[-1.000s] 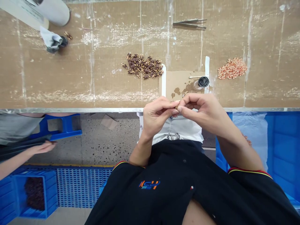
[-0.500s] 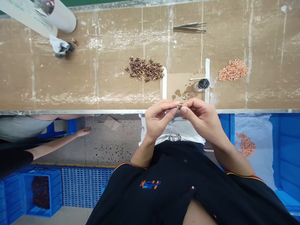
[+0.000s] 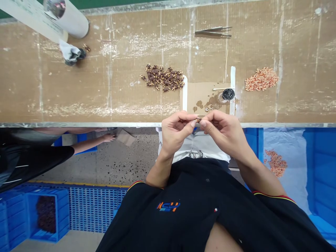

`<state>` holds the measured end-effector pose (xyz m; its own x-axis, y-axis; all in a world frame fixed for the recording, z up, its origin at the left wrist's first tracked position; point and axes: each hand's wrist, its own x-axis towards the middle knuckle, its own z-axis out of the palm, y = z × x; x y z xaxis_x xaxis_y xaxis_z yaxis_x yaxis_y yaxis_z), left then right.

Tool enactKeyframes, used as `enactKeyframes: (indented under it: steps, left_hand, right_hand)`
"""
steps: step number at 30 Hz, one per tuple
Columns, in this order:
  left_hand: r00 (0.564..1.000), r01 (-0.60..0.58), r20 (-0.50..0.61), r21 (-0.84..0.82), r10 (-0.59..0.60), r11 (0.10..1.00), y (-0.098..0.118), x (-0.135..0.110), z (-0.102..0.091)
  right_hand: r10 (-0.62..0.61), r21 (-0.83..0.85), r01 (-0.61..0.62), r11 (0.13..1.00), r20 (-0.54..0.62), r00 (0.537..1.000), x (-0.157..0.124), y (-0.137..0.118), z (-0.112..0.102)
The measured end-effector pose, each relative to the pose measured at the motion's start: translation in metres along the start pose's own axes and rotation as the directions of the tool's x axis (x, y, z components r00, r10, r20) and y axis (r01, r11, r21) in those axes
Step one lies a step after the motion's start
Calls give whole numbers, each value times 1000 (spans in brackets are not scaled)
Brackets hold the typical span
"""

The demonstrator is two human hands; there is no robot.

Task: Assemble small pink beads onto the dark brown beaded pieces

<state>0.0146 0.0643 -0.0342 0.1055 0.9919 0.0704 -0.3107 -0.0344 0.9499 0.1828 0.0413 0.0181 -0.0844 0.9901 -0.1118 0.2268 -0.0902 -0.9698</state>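
Note:
My left hand [image 3: 174,133] pinches a small brown-and-gold part [image 3: 198,120] between thumb and forefinger, just over the table's front edge. At the part's other end, the thumb and forefinger of my right hand [image 3: 224,133] are closed on it too. Fingertips hide much of the part, so its exact kind cannot be made out. Beyond my hands is a brown cardboard sheet [image 3: 196,91] with wet stains. A small jar with a black top [image 3: 228,94] and a cotton swab [image 3: 219,89] are on its right side. Left of the sheet lies a pile of similar brown-and-gold parts [image 3: 164,77].
Orange-and-cream small pieces [image 3: 261,79] are heaped at the right. Tweezers [image 3: 213,32] lie farther back. White cylinders [image 3: 69,21] and a cloth [image 3: 68,51] are at the far left. Another person's arm [image 3: 91,142] reaches in below the table, near blue crates [image 3: 63,213].
My fingers have shifted slightly left with the small part still between them. At the left, the other person's arm has moved right and a dark sleeve now shows more.

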Motion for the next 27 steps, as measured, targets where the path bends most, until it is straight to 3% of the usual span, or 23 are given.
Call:
enactKeyframes:
  steps: [6, 12, 14, 17, 19, 21, 22, 25, 26, 27]
  left_hand:
    - [994, 107, 29, 3, -108, 994, -1, 0, -5]
    - [998, 51, 29, 20, -52, 998, -4, -3, -2]
    - [995, 55, 77, 35, -58, 998, -7, -3, -2]
    - [984, 31, 173, 85, -45, 996, -11, 6, -12]
    - [991, -52, 128, 216, 24, 975, -10, 19, -30]
    - [990, -100, -40, 473, 134, 876, -7, 37, -54]
    - [973, -83, -123, 604, 195, 793, -4, 47, -67]
    - [958, -22, -150, 813, 246, 582, 1, 72, -96]
    - [964, -20, -127, 842, 234, 539, 2, 79, -101]
    - [968, -20, -111, 858, 225, 513, 1, 85, -103]
  right_hand:
    - [61, 10, -61, 998, 3, 998, 1, 7, 0]
    - [60, -20, -59, 998, 14, 998, 1, 8, 1]
    - [47, -51, -47, 998, 3, 999, -3, 10, 0]
    - [12, -153, -21, 988, -57, 998, -12, 19, -15]
    - [-10, -283, -45, 958, -189, 982, -15, 30, -39]
    - [-33, -408, -163, 898, -432, 901, -11, 45, -76]
    - [-43, -440, -258, 860, -567, 823, -6, 53, -98]
    - [-82, -380, -573, 726, -875, 477, 15, 77, -171]
    - [-117, -367, -658, 657, -912, 392, 22, 84, -195]
    - [-188, -396, -707, 586, -915, 356, 27, 91, -218]
